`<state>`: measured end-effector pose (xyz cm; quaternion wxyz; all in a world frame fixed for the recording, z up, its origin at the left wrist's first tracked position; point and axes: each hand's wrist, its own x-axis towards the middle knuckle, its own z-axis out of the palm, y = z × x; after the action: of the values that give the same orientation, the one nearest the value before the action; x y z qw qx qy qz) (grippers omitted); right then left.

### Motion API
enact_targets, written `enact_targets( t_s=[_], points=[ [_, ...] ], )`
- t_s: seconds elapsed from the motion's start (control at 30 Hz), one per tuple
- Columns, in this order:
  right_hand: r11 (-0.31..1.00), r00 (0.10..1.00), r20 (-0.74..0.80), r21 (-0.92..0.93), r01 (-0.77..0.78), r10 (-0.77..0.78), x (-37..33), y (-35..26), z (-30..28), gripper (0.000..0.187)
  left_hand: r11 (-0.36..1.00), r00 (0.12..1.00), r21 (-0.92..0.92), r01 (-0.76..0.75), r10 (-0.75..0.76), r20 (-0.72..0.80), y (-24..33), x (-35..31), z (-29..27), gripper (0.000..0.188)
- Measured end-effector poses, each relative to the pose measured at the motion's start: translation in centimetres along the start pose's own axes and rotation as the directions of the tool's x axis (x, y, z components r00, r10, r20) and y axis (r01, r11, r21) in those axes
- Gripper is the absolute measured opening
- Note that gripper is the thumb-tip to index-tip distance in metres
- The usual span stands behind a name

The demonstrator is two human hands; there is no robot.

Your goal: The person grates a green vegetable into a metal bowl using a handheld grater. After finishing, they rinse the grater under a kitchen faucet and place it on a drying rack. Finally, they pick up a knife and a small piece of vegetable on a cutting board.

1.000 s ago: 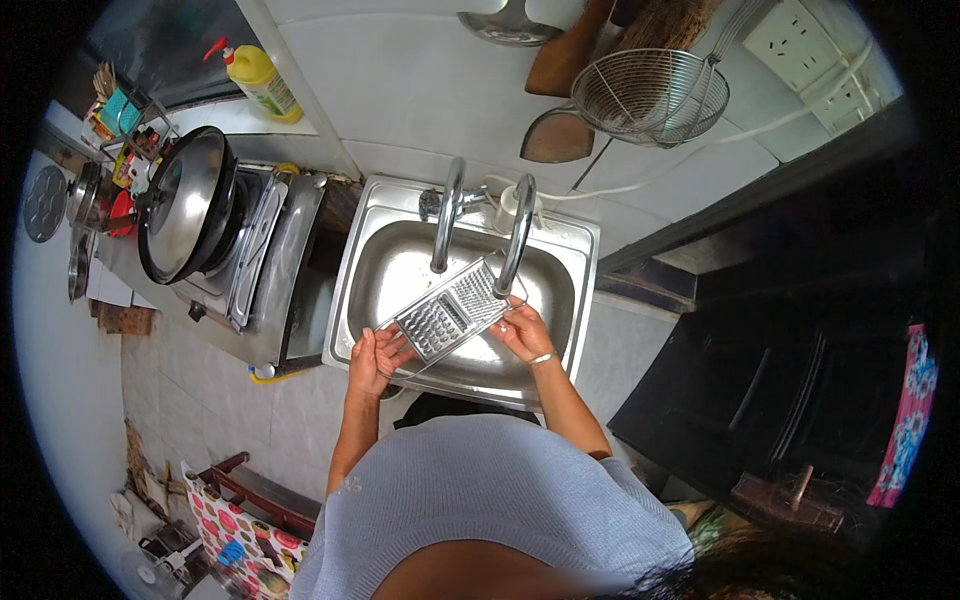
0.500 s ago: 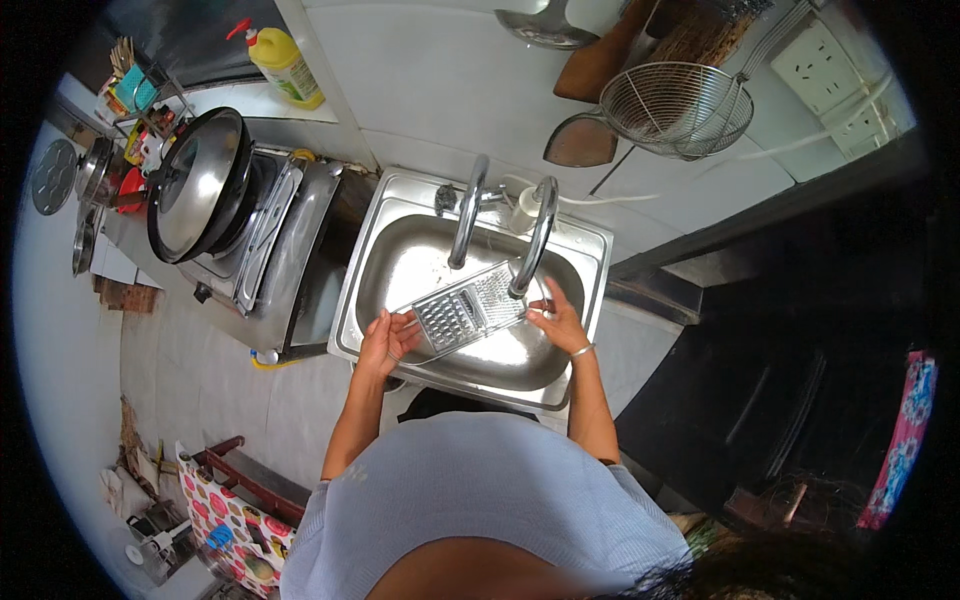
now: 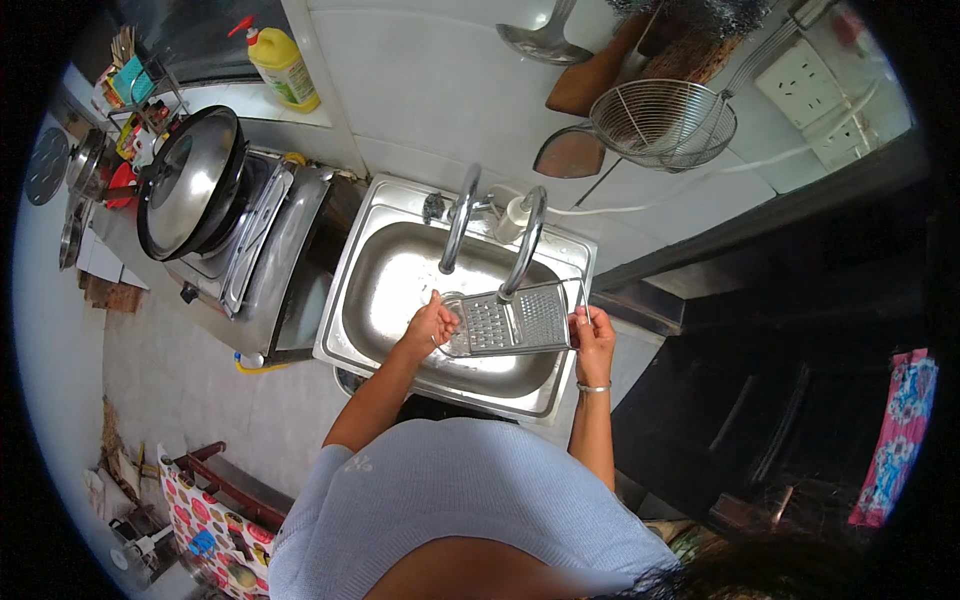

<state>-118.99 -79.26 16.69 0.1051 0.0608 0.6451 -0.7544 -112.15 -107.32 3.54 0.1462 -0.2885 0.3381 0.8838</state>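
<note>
A flat metal grater (image 3: pixel 541 320) with coarse and fine sections and a wire frame is held over the sink (image 3: pixel 375 290), below the taps. My right hand (image 3: pixel 594 335), with a bangle at the wrist, grips the frame at its right end. At the opposite end, the fingers of my left hand (image 3: pixel 431 325) are curled closed on the grater's wire end, which they partly hide. The grater lies nearly level from left to right, its toothed face up. Two curved chrome taps (image 3: pixel 462 220) reach over the basin, and the right spout (image 3: pixel 524 245) ends just above the grater.
Left of the sink stands a gas stove (image 3: pixel 262 240) bearing a lidded wok (image 3: pixel 185 185). A yellow pump bottle (image 3: pixel 284 70) rests on the sill. A wire strainer (image 3: pixel 665 125), a ladle (image 3: pixel 545 42) and spatulas hang on the wall. Dark cabinetry (image 3: pixel 740 400) rises at the right.
The grater has shifted right and turned from a slant to nearly level. My left hand has moved right and up along with it; my right hand has moved slightly right and lower.
</note>
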Motion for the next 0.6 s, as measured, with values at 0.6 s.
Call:
enact_targets(
  t_s=[0.6],
  points=[
    [0.63,0.858,0.288,-0.587,0.509,-0.425,-1.7,-1.9,-1.0,0.018,0.863,0.951,-0.401,-0.308,0.268,-0.153,1.7,2.5,2.7,0.047]
  ],
)
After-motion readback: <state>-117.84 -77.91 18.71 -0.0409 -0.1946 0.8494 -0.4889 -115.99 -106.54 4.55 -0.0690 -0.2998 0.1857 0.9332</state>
